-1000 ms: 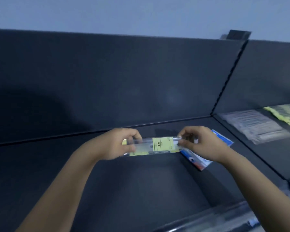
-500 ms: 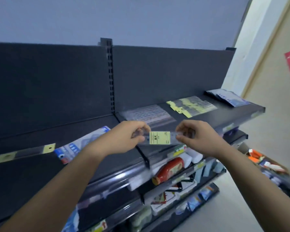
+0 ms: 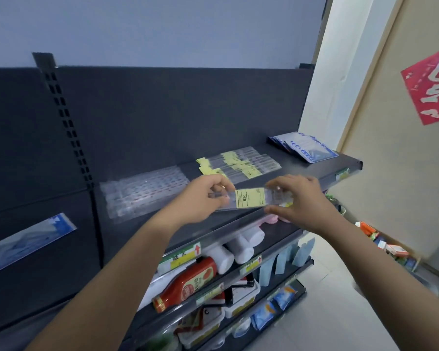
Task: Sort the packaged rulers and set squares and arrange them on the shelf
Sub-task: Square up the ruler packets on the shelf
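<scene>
Packaged ruler (image 3: 250, 198) held at both ends

Left hand (image 3: 200, 198) and right hand (image 3: 297, 201) each pinch one end, fingers (image 3: 223, 184) curled round the clear sleeve, its yellow label bare between them. It hangs level over the shelf (image 3: 312, 171) front, just before a pile of like rulers (image 3: 241, 162).

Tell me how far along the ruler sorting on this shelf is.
Done: three groups lie on the top shelf: clear red-marked packs, a yellow-labelled pile and blue-and-white packs. In hand: the left hand and right hand pinch one yellow-labelled ruler pack by its ends, in front of the matching pile. Left: setting it down; a lone blue pack on the section to the left may also need sorting.
</scene>
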{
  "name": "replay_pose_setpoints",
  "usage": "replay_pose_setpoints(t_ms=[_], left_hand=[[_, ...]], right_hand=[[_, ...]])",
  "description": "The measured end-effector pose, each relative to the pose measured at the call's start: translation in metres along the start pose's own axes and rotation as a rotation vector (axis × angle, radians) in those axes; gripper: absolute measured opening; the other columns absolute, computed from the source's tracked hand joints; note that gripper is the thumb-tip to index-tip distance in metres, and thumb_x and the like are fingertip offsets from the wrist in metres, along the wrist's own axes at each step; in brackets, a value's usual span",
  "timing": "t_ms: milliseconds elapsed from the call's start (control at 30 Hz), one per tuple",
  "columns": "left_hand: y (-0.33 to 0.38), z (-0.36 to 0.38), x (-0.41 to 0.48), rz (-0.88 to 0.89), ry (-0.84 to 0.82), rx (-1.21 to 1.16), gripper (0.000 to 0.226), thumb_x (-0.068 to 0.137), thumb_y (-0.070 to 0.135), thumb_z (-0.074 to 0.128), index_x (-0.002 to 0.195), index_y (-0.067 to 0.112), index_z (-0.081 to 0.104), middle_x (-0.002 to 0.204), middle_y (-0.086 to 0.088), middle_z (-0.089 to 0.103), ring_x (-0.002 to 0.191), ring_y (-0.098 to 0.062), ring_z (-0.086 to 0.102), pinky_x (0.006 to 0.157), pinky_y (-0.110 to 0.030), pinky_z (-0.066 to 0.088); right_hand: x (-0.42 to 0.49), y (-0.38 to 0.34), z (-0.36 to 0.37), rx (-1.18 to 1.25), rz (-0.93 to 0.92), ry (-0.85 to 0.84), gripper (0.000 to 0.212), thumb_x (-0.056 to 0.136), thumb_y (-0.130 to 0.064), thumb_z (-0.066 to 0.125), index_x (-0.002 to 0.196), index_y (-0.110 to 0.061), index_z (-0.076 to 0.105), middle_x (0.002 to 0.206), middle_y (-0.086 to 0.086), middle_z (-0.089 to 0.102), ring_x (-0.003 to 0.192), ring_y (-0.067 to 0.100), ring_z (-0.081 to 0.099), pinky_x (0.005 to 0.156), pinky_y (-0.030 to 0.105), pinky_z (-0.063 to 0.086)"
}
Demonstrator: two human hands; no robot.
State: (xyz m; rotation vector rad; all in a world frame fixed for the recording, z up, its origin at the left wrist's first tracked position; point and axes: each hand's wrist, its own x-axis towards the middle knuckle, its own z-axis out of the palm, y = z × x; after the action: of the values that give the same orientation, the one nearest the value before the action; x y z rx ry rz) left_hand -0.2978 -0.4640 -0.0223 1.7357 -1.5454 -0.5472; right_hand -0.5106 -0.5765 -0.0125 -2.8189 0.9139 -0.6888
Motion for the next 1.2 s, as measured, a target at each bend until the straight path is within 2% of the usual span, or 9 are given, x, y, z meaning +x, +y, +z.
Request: replay_pose_setpoints(t_ms=[100, 300, 533, 667, 800, 867, 933, 1067, 1200], left_hand=[[-0.006, 0.011, 0.045, -0.032, -0.003, 0.035, 0.011, 0.09, 0.019, 0.065, 0.096, 0.029, 0.066, 0.096, 0.008, 0.062, 0.081, -0.005, 0.059, 0.07, -0.018, 0.043], [-0.022, 0.028, 0.127, -0.147, -0.064, -0.01, 0.009, 0.087, 0.024, 0.07, 0.095, 0.022, 0.066, 0.087, 0.0, 0.065, 0.061, -0.008, 0.058, 0.062, -0.025, 0.047], [-0.04, 0.042, 0.182, -0.348, 0.094, 0.092, 0.022, 0.078, 0.026, 0.079, 0.094, 0.018, 0.065, 0.08, 0.004, 0.065, 0.066, -0.008, 0.055, 0.058, -0.019, 0.042], [-0.05, 0.051, 0.196, -0.455, 0.205, 0.217, 0.027, 0.073, 0.025, 0.083, 0.089, 0.018, 0.064, 0.081, 0.008, 0.06, 0.074, -0.007, 0.056, 0.058, -0.014, 0.039], [-0.045, 0.067, 0.199, -0.611, 0.298, 0.328, 0.03, 0.069, 0.037, 0.083, 0.086, 0.024, 0.062, 0.088, 0.012, 0.063, 0.084, -0.007, 0.059, 0.079, -0.026, 0.045], [-0.033, 0.077, 0.202, -0.665, 0.323, 0.462, 0.03, 0.073, 0.041, 0.078, 0.093, 0.027, 0.062, 0.095, 0.014, 0.063, 0.095, -0.011, 0.059, 0.092, -0.033, 0.036], [-0.024, 0.082, 0.202, -0.686, 0.321, 0.604, 0.037, 0.077, 0.046, 0.072, 0.107, 0.027, 0.06, 0.109, 0.011, 0.063, 0.107, -0.015, 0.057, 0.093, -0.035, 0.031], [0.004, 0.094, 0.199, -0.767, 0.39, 0.684, 0.062, 0.082, 0.064, 0.058, 0.128, 0.023, 0.051, 0.133, 0.004, 0.055, 0.122, -0.02, 0.05, 0.101, -0.041, 0.037], [0.023, 0.106, 0.176, -0.783, 0.465, 0.729, 0.079, 0.082, 0.071, 0.049, 0.142, 0.021, 0.035, 0.141, -0.001, 0.049, 0.127, -0.023, 0.045, 0.103, -0.043, 0.038]], right_hand=[[0.03, 0.034, 0.005, -0.042, -0.06, -0.075, 0.039, 0.077, -0.04, 0.073, 0.111, -0.023, 0.062, 0.092, -0.015, 0.05, 0.086, 0.004, 0.043, 0.074, 0.019, 0.029], [0.098, 0.11, 0.018, 0.147, -0.039, -0.165, 0.028, 0.081, -0.029, 0.072, 0.106, -0.021, 0.067, 0.089, -0.018, 0.05, 0.077, -0.004, 0.048, 0.066, 0.012, 0.033], [0.167, 0.175, 0.064, 0.311, -0.032, -0.247, 0.018, 0.077, -0.021, 0.076, 0.094, -0.021, 0.069, 0.093, -0.007, 0.059, 0.072, 0.002, 0.053, 0.064, 0.007, 0.037], [0.192, 0.198, 0.088, 0.338, -0.097, -0.277, 0.016, 0.079, -0.017, 0.074, 0.095, -0.016, 0.07, 0.091, -0.007, 0.057, 0.076, 0.012, 0.056, 0.07, 0.018, 0.04], [0.204, 0.22, 0.102, 0.344, -0.21, -0.322, 0.006, 0.083, -0.013, 0.069, 0.087, -0.017, 0.069, 0.093, -0.003, 0.061, 0.08, 0.016, 0.057, 0.074, 0.024, 0.044], [0.206, 0.234, 0.106, 0.346, -0.275, -0.341, 0.003, 0.084, -0.015, 0.067, 0.085, -0.018, 0.068, 0.091, -0.002, 0.061, 0.079, 0.017, 0.057, 0.077, 0.029, 0.047], [0.208, 0.238, 0.108, 0.32, -0.312, -0.324, 0.011, 0.088, -0.021, 0.062, 0.095, -0.016, 0.068, 0.096, -0.001, 0.062, 0.087, 0.016, 0.056, 0.082, 0.029, 0.045], [0.209, 0.242, 0.101, 0.373, -0.353, -0.222, 0.026, 0.097, -0.024, 0.047, 0.115, -0.012, 0.062, 0.115, 0.003, 0.06, 0.11, 0.02, 0.048, 0.092, 0.027, 0.037], [0.203, 0.224, 0.093, 0.401, -0.449, -0.299, 0.034, 0.097, -0.027, 0.047, 0.129, -0.017, 0.052, 0.131, 0.001, 0.052, 0.124, 0.018, 0.041, 0.102, 0.029, 0.033]])
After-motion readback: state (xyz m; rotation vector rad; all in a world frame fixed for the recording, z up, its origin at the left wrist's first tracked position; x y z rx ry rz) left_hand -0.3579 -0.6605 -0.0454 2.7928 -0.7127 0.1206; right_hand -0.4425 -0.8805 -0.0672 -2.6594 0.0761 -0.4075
